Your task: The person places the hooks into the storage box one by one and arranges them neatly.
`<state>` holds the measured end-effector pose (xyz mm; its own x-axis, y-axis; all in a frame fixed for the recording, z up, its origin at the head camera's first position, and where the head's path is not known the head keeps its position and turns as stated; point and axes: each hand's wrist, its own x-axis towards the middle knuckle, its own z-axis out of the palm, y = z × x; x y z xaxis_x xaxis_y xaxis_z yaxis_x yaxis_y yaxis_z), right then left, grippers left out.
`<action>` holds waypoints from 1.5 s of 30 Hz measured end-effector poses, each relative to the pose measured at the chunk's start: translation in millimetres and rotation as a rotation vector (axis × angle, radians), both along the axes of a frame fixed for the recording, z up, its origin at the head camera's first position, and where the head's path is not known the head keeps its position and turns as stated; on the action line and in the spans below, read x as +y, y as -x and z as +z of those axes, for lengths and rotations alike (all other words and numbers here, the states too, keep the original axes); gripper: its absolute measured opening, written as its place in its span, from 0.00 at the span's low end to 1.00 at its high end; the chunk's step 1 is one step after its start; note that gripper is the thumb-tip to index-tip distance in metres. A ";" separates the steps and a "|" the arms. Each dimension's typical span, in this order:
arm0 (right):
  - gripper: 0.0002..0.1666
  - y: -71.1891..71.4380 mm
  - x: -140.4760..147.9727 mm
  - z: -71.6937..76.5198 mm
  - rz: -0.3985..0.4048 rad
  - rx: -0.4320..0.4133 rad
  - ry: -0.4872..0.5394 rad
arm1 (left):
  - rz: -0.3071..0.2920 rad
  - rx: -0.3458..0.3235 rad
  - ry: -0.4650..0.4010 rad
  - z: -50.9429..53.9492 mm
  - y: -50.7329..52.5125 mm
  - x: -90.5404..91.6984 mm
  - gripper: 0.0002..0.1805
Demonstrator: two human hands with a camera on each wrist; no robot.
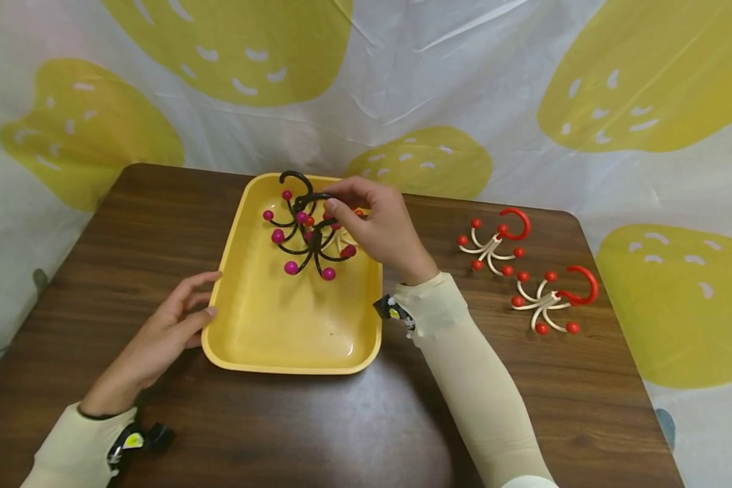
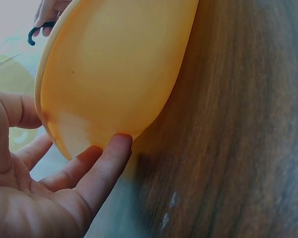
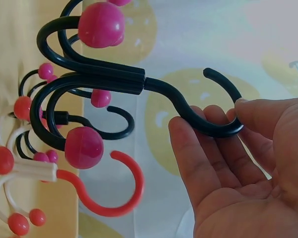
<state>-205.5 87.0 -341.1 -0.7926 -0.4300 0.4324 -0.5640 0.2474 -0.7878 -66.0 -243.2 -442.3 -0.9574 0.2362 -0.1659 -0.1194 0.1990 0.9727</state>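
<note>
My right hand (image 1: pixel 375 220) pinches the curved hook end of a black multi-arm hanger (image 1: pixel 316 240) with pink ball tips, holding it over the yellow tray (image 1: pixel 280 366). In the right wrist view the thumb and fingers meet the hook (image 3: pixel 223 131), and the arms point away from the palm. Behind it, a second black hanger (image 3: pixel 62 118) and a cream hanger (image 3: pixel 32 170) with a red hook are in the tray, partly hidden by the right hand in the head view. My left hand (image 1: pixel 158 342) touches the tray's left side, its fingertips (image 2: pixel 120 141) against the outer wall.
Two cream hangers with red hooks and red balls lie on the brown wooden table (image 1: pixel 463 407) at the right, one farther back (image 1: pixel 491 244) and one nearer (image 1: pixel 545 301). A white curtain (image 1: pixel 415 81) with a yellow print hangs behind the table.
</note>
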 end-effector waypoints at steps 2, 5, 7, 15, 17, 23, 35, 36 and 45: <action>0.11 1.3 -3.1 -3.1 0.010 0.000 -0.018 | 0.002 0.000 0.004 0.0 0.1 -0.1 0.32; 0.11 3.4 -8.0 -7.7 0.012 0.009 -0.056 | 0.004 0.000 0.009 0.0 0.1 -0.2 0.32; 0.11 4.0 -11.3 -9.9 0.015 0.008 -0.072 | 0.002 0.000 0.010 0.0 0.0 -0.2 0.32; 0.11 0.6 -24.8 -14.3 0.055 0.005 -0.103 | 0.005 0.000 0.014 0.1 0.1 0.2 0.32; 0.11 -0.5 -28.1 -14.7 0.071 0.014 -0.120 | 0.008 -0.002 0.014 0.1 0.2 0.6 0.32; 0.12 -3.5 -37.2 -16.9 0.073 0.020 -0.184 | 0.009 -0.005 0.008 0.2 -0.1 1.4 0.32; 0.12 -4.2 -55.4 -28.1 0.079 -0.049 -0.238 | 0.004 0.001 -0.002 -0.3 0.1 0.1 0.32; 0.12 -4.2 -56.6 -29.1 0.078 -0.057 -0.246 | 0.005 0.000 -0.002 -0.3 0.1 0.1 0.32; 0.12 -3.1 -63.4 -34.0 0.080 -0.083 -0.261 | 0.008 -0.012 0.022 0.1 -0.4 -0.9 0.32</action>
<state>-202.5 23.6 -375.2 -0.7799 -0.5806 0.2339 -0.5260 0.4052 -0.7478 -65.6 -244.2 -442.2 -0.9572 0.2251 -0.1820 -0.1322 0.2196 0.9666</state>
